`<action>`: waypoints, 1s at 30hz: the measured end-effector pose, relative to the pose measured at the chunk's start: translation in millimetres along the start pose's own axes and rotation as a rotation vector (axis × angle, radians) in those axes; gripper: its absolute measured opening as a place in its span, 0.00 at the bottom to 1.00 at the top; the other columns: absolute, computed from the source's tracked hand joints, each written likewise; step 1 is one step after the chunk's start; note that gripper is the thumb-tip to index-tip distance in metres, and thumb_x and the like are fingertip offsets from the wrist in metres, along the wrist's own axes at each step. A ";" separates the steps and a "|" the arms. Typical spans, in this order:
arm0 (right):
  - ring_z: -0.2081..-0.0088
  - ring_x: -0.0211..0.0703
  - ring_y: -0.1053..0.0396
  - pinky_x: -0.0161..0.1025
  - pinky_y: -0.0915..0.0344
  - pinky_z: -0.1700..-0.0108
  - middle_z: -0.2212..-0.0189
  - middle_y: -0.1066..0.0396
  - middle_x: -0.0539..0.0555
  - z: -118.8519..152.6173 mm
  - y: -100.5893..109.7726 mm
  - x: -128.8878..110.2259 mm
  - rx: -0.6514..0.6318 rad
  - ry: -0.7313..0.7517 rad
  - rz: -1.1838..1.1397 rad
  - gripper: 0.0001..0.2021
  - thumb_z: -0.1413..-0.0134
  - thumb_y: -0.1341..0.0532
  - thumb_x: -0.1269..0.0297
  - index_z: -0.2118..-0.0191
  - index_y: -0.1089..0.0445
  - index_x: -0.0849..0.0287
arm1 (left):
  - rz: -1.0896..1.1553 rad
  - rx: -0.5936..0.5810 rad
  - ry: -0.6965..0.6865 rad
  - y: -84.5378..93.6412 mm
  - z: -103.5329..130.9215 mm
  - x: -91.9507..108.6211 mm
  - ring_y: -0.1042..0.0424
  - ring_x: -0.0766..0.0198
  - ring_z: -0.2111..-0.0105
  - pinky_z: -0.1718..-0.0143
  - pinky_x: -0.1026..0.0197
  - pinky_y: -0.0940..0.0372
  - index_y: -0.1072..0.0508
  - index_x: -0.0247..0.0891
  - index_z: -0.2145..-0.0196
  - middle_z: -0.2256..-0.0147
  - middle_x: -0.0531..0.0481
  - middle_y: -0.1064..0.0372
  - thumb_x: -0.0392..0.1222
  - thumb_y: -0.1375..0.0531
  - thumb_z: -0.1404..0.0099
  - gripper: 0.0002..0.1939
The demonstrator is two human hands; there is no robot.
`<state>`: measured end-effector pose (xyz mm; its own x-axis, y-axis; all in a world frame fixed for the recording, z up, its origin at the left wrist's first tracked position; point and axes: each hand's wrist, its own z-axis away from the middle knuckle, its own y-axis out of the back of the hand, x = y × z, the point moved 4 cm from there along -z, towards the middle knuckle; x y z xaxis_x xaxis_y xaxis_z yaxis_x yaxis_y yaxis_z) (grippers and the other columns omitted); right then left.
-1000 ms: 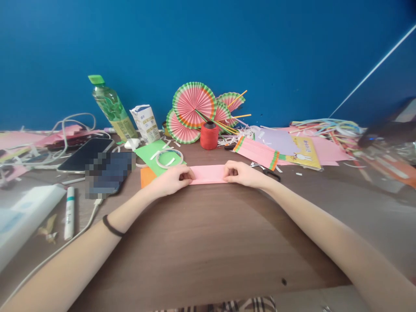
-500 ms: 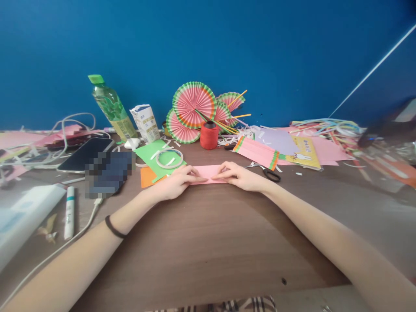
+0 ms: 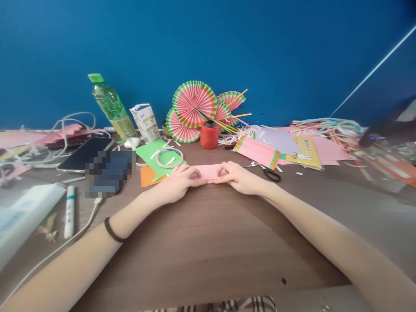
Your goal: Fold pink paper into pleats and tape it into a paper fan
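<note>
A strip of pink paper (image 3: pixel 209 170) lies on the brown table between my two hands. My left hand (image 3: pixel 181 182) pinches its near edge, with thumb and index finger curled together. From the other side my right hand (image 3: pixel 240 177) grips the same edge, its thumb almost meeting the left one. The fingers hide both ends of the paper. Green paper (image 3: pixel 151 154) and orange paper (image 3: pixel 147 177) lie just left of my left hand, with a roll of clear tape (image 3: pixel 157 159) on top. Black-handled scissors (image 3: pixel 272 175) rest beyond my right wrist.
Pleated paper fans (image 3: pixel 194 104) stand against the blue wall behind a red thread spool (image 3: pixel 209 135). A pleated pink strip (image 3: pixel 256 151) and yellow packet (image 3: pixel 305 152) lie right. Leftward are a green bottle (image 3: pixel 113 108), carton (image 3: pixel 146 123), phone (image 3: pixel 86 154), marker (image 3: pixel 69 212) and cable (image 3: pixel 86 227).
My fingers have curled in at the paper's near edge, and the thumbs have come down on it. The pink paper's visible part looks slightly narrower. Other things stay in place.
</note>
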<state>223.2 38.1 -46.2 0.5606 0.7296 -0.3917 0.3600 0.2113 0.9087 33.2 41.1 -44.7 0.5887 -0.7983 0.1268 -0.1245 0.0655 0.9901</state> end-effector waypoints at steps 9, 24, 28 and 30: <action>0.59 0.44 0.45 0.48 0.46 0.49 0.64 0.43 0.54 0.1 0.2 13.5 -0.031 -0.149 -0.138 0.18 0.43 0.48 0.71 0.51 0.31 0.46 | 0.176 -0.067 0.164 -0.6 1.7 -9.6 0.48 0.57 0.49 0.45 0.46 0.53 0.34 0.62 0.50 0.50 0.52 0.43 0.32 0.55 0.35 0.25; 0.59 0.44 0.42 0.45 0.45 0.50 0.64 0.38 0.55 1.1 7.8 15.8 -0.119 -0.138 -0.173 0.16 0.42 0.49 0.68 0.51 0.31 0.52 | 0.350 -0.083 0.063 -1.3 1.0 -24.8 0.44 0.59 0.46 0.42 0.49 0.54 0.30 0.47 0.52 0.47 0.49 0.40 0.30 0.54 0.39 0.23; 0.57 0.44 0.40 0.45 0.44 0.51 0.60 0.34 0.56 1.3 9.9 12.0 -0.057 -0.113 -0.131 0.16 0.43 0.48 0.71 0.52 0.30 0.54 | 0.390 0.012 0.040 4.6 2.0 -20.5 0.40 0.62 0.49 0.43 0.52 0.50 0.29 0.39 0.58 0.52 0.47 0.35 0.32 0.54 0.38 0.17; 0.57 0.44 0.39 0.44 0.44 0.51 0.60 0.32 0.56 0.9 11.3 9.6 -0.045 -0.081 -0.105 0.15 0.44 0.47 0.70 0.53 0.29 0.54 | 0.394 0.038 0.035 6.9 2.2 -19.8 0.38 0.62 0.51 0.45 0.54 0.47 0.29 0.38 0.61 0.55 0.47 0.34 0.34 0.54 0.37 0.15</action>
<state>233.4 46.9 -39.8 0.5806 0.6477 -0.4933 0.3872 0.3134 0.8671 18.9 56.0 -40.5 0.5168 -0.6955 0.4991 -0.3751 0.3401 0.8623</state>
